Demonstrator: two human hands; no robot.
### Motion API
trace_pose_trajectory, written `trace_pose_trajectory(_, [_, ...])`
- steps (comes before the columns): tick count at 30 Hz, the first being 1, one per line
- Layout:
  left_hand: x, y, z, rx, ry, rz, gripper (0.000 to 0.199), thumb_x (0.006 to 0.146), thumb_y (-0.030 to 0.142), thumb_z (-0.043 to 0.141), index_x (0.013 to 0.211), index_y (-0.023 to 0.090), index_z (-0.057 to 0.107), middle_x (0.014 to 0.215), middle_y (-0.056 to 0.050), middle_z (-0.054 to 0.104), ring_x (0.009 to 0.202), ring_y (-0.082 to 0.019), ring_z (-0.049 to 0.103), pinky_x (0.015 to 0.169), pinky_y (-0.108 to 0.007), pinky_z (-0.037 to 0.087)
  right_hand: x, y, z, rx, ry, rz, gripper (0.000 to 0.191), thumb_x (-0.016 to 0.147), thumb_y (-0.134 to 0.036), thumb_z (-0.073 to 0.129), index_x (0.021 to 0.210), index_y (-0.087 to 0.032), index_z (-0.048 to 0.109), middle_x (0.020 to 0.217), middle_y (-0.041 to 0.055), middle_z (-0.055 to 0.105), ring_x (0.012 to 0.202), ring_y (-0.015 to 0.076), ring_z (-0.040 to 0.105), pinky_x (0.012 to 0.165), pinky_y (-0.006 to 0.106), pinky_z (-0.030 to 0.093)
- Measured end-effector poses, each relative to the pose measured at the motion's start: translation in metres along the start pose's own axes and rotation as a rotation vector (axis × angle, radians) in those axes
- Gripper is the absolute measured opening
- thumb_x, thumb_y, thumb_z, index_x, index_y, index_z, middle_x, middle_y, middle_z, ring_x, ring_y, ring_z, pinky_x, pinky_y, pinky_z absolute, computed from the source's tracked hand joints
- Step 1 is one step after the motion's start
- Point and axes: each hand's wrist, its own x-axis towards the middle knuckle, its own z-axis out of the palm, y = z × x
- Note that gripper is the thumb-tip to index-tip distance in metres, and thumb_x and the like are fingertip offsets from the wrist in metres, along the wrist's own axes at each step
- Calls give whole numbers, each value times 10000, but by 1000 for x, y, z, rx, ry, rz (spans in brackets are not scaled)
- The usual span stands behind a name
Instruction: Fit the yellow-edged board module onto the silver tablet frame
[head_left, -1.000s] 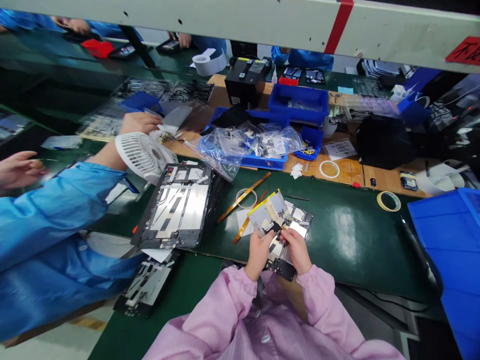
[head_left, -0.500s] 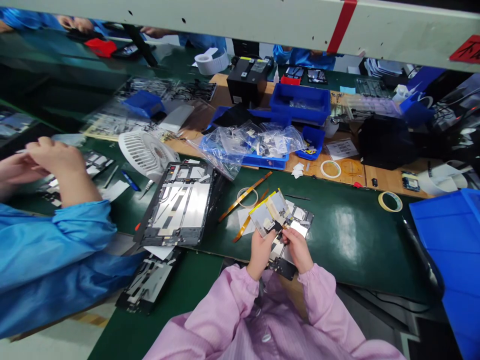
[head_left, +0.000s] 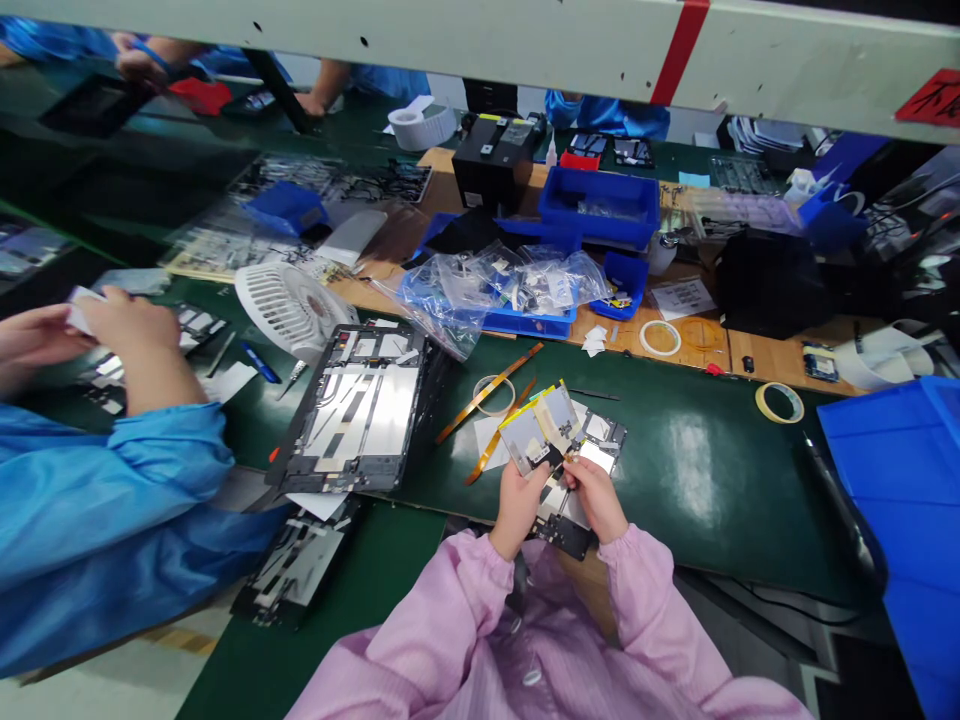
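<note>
The left hand (head_left: 520, 500) is closed around the silvery, yellow-edged panel (head_left: 541, 425).

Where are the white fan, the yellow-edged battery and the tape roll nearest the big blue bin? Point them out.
White fan (head_left: 283, 305): head view, on its slotted grille.
Yellow-edged battery (head_left: 524, 434): head view, on its pale left half.
Tape roll (head_left: 762, 404): head view, on its ring's left side.

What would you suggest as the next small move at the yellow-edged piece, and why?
Perhaps a gentle adjustment with the right hand while the left hand steadies the yellow-edged piece: it sits askew over the open device, and the right fingertips are at its lower edge, though the contact is too small to make out.
</note>
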Motion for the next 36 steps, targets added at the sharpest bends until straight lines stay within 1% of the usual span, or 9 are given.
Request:
trace_pose_trajectory(4, [-1,0,0,-15,0,-15,302,658,284,685,917,137,637,929,-84,717,845,-221,653,817,-337,499,0,0,0,8,-1,7,279,613,-378,736,530,-199,537,515,-35,472,525,113,362,539,278,270])
trace_pose_trajectory(7, [-2,-1,0,-44,4,-24,301,664,285,681,922,139,627,938,-83,712,855,-214,649,816,-330,498,0,2,0,7,4,10,285,609,-371,733,520,-201,523,505,-39,468,515,110,360,538,276,273])
trace_pose_trajectory(10, [-2,-4,0,-83,-2,-31,304,678,277,674,948,149,617,965,-79,706,888,-210,647,842,-331,491,0,3,0,1,11,8,272,611,-388,738,544,-200,554,518,-31,503,519,118,386,545,279,294])
trace_pose_trajectory(14, [2,-11,1,-146,5,-35,362,692,288,664,1027,173,588,1055,-83,683,973,-219,635,893,-351,476,0,3,-2,-10,10,-5,276,617,-427,758,597,-192,612,564,-9,570,558,133,445,578,284,339])
trace_pose_trajectory(16, [3,-14,2,-167,12,-35,379,696,296,657,1047,179,578,1092,-87,670,1008,-227,627,906,-358,471,-1,2,-3,-13,10,-9,292,618,-449,764,611,-192,625,574,-5,581,564,135,457,587,287,353])
trace_pose_trajectory(19, [5,-15,1,-168,30,-29,391,690,298,663,1051,175,579,1108,-86,664,1011,-222,624,917,-344,462,-1,2,-4,-23,12,-9,305,616,-470,768,623,-194,640,574,-4,582,564,137,462,591,291,361])
trace_pose_trajectory(23, [4,-13,0,-137,42,-9,388,692,291,668,1049,167,584,1098,-86,666,1007,-219,623,922,-335,454,-2,1,-4,-27,-4,-12,311,616,-482,768,626,-194,651,569,-4,579,570,137,462,597,290,363])
trace_pose_trajectory(31, [-3,-3,2,-61,25,31,304,726,294,661,997,171,599,1023,-77,689,984,-223,628,922,-357,458,-1,1,-3,-14,-27,-8,307,619,-470,771,615,-188,649,562,-6,568,554,128,446,583,290,350])
trace_pose_trajectory(36, [-5,1,2,-33,20,48,317,721,292,662,1004,167,595,1051,-88,685,996,-228,630,931,-352,458,-1,1,-2,-9,-24,-14,307,618,-469,768,613,-190,641,563,-6,560,552,130,440,575,291,345])
